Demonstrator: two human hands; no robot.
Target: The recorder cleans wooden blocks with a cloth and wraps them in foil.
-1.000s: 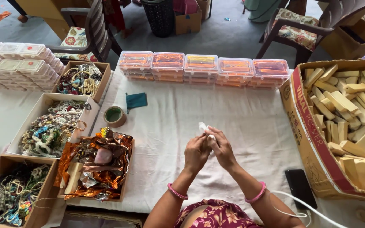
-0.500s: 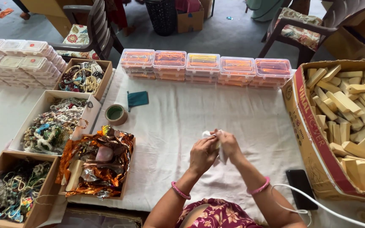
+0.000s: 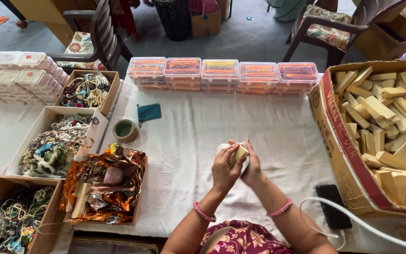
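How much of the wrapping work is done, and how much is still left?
Done: hard to tell; clear lidded boxes stand in a row. In hand: left hand and right hand hold one wooden block against white wrapping. Left: the carton holds many bare wooden pieces.

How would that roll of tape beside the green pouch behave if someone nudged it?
The roll of tape lies flat on the white cloth, so it would probably slide rather than roll. It looks like a thin hollow ring, likely light. Stood on edge, it could roll away.

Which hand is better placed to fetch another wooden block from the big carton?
Probably the right hand: the carton of wooden blocks lies on its side, while the left hand grips the block.
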